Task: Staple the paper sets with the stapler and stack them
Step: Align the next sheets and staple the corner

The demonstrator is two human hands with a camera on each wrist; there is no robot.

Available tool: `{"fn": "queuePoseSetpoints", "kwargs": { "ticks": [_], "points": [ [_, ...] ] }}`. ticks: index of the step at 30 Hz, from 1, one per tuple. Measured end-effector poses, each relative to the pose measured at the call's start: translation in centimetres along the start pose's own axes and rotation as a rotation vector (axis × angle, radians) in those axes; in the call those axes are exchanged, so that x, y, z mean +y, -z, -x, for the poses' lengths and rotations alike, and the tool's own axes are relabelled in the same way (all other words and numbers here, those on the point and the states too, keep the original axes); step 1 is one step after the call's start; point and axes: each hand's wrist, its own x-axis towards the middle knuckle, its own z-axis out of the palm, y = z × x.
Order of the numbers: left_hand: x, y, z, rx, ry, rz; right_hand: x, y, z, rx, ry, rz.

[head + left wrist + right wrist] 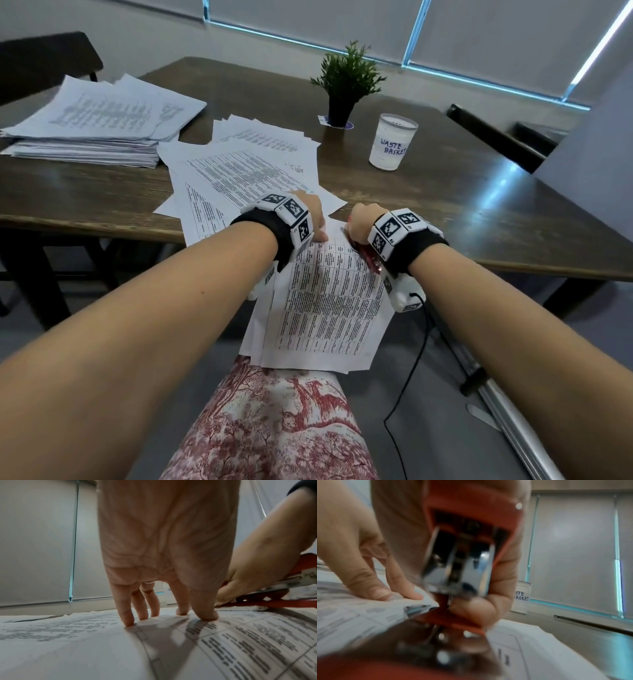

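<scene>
A printed paper set point(325, 301) lies over the table's near edge and hangs toward my lap. My left hand point(313, 222) presses its straight fingertips point(128, 622) down on the set's top edge. My right hand point(363, 219) grips a red stapler point(368, 258) at the set's top right corner. In the right wrist view the paper corner point(419, 607) sits in the mouth of the stapler point(462, 555), with my thumb under its front. The left wrist view has the stapler point(283, 601) just right of my left thumb.
A tall pile of papers point(96, 126) lies at the table's back left. Loose printed sheets point(246, 164) fan across the middle. A white cup marked "waste basket" point(392, 142) and a small potted plant point(346, 85) stand farther back on the wooden table point(445, 205).
</scene>
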Motion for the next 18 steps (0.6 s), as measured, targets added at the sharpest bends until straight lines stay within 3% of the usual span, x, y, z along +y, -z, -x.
{"fn": "queuePoseSetpoints", "kwargs": {
  "ticks": [9,14,18],
  "points": [
    [0.2,-0.1,-0.5,-0.011,0.012,0.019,0.5,0.8,-0.9,-0.006,0.174,0.164],
    [0.2,0.0,-0.7,0.003,0.053,-0.003,0.2,-0.1,-1.7,0.051,0.049,0.099],
    [-0.1,0.1,-0.6,0.017,0.042,0.02,-0.6,0.1,-2.2,0.011,0.002,0.15]
  ]
}}
